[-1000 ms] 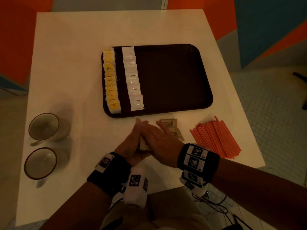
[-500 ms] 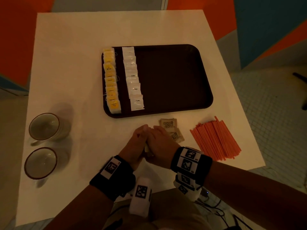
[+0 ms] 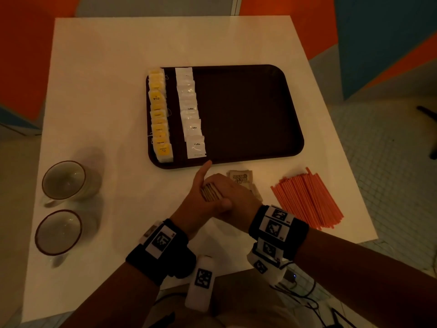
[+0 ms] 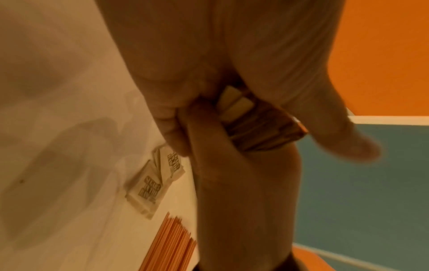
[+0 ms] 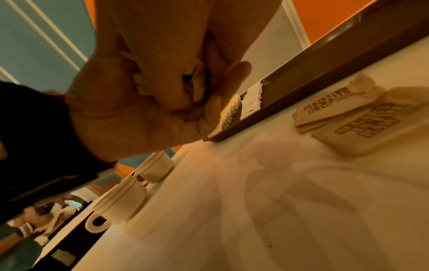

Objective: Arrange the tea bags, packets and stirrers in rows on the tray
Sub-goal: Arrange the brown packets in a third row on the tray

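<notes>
Two rows laid on tray (image 3: 248, 114). Both hands, left (image 3: 198, 197) and right (image 3: 236, 197), clutch sugar packets (image 3: 210, 192). Stirrers (image 3: 307, 197) wait on bench (image 3: 106, 91).

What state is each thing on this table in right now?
Tray: flat on the table, mostly bare.
Tea bags: one overlapping row on the tray.
Coffee packets: second row beside them.
Sugar packets in hand: stacked, held between both hands.
Loose sugar packets: lying on the table.
Stirrers: piled on the table.
Cups: upright, empty.
Left hand: gripping the stack.
Right hand: gripping the stack.
</notes>
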`<action>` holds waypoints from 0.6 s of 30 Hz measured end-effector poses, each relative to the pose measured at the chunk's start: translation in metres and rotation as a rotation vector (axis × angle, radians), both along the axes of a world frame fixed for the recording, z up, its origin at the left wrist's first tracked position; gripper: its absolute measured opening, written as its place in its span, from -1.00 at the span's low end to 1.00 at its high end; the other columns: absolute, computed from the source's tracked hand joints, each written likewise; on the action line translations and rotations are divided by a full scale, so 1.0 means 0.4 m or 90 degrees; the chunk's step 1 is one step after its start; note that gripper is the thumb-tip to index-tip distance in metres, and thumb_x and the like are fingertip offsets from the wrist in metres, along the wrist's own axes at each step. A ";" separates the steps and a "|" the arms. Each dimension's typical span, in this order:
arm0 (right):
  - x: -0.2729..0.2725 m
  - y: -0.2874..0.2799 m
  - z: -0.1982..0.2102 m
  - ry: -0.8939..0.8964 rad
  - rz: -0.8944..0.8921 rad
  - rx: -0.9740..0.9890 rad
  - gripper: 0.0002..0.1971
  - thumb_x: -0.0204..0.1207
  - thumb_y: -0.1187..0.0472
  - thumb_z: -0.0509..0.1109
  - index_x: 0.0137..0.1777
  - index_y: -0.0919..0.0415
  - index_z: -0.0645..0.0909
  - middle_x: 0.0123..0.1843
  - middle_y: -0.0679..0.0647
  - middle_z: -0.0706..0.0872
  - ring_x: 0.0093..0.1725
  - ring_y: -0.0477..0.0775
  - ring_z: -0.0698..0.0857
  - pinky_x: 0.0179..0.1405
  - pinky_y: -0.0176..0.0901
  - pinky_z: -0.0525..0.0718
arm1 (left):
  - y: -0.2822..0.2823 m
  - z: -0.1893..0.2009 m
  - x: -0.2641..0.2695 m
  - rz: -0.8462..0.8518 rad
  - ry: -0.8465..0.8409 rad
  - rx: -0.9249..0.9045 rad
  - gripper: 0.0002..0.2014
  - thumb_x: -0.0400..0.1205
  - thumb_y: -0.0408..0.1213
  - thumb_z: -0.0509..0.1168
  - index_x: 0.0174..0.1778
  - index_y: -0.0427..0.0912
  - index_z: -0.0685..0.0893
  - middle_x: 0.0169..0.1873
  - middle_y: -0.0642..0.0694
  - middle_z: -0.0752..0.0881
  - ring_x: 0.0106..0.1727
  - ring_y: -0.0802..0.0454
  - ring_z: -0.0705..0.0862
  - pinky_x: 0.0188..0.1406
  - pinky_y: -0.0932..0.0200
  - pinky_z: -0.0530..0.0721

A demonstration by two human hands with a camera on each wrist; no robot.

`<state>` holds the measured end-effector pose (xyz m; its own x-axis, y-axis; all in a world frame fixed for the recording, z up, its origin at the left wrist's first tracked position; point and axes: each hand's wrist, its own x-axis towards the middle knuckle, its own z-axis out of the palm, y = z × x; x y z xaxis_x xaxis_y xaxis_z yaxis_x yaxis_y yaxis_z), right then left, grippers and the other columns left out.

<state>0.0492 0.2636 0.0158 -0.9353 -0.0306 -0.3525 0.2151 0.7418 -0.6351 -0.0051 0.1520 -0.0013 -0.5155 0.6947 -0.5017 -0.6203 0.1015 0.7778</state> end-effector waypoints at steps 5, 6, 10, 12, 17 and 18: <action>-0.021 0.002 0.008 0.132 0.027 0.143 -0.48 0.45 0.03 0.36 0.38 0.19 0.45 0.42 0.15 0.50 0.44 0.03 0.29 0.46 -0.39 -0.22 | 0.001 -0.006 0.006 0.035 -0.053 0.046 0.23 -0.16 0.05 0.69 0.46 0.16 0.25 0.30 -0.09 0.57 0.27 -0.09 0.64 0.14 -0.05 0.68; -0.021 -0.003 -0.006 0.106 0.047 0.142 -0.43 0.47 0.01 0.36 0.45 0.17 0.36 0.48 0.13 0.40 0.49 0.05 0.24 0.45 -0.33 -0.21 | 0.000 -0.006 0.003 0.021 -0.066 0.050 0.22 -0.14 0.05 0.69 0.48 0.09 0.27 0.29 -0.09 0.59 0.24 -0.06 0.66 0.08 0.02 0.70; -0.010 -0.003 0.004 0.087 0.028 0.156 -0.43 0.23 0.16 0.58 0.24 0.36 0.58 0.26 0.31 0.64 0.32 0.30 0.55 0.40 0.05 0.36 | -0.009 0.004 -0.014 -0.035 -0.061 -0.007 0.26 -0.11 0.11 0.66 0.53 0.04 0.21 0.35 -0.10 0.54 0.28 -0.05 0.62 0.10 0.06 0.69; -0.022 0.004 0.005 0.104 0.008 0.161 -0.55 0.18 0.22 0.59 0.08 0.34 0.65 0.07 0.28 0.72 0.12 0.31 0.65 0.22 0.13 0.54 | -0.010 0.026 -0.023 -0.046 0.009 -0.064 0.04 0.09 0.18 0.58 0.48 -0.05 0.34 0.31 -0.11 0.59 0.29 -0.08 0.62 0.21 -0.05 0.65; -0.057 0.019 0.017 0.224 -0.047 0.167 -0.53 0.29 0.29 0.54 0.20 0.26 0.50 -0.01 0.21 0.69 -0.07 0.22 0.65 -0.06 -0.01 0.55 | -0.012 0.085 -0.060 -0.072 0.159 -0.134 -0.85 0.56 -0.17 0.30 0.03 0.02 0.65 0.07 -0.06 0.71 0.09 -0.02 0.71 0.14 0.04 0.70; -0.058 0.017 0.017 0.237 -0.036 0.178 -0.42 0.26 0.29 0.57 0.27 0.25 0.43 0.00 0.21 0.70 -0.07 0.23 0.66 -0.08 0.02 0.59 | -0.013 0.090 -0.067 -0.087 0.168 -0.143 -0.87 0.57 -0.21 0.29 0.02 0.01 0.65 0.06 -0.06 0.71 0.07 0.00 0.71 0.07 0.09 0.73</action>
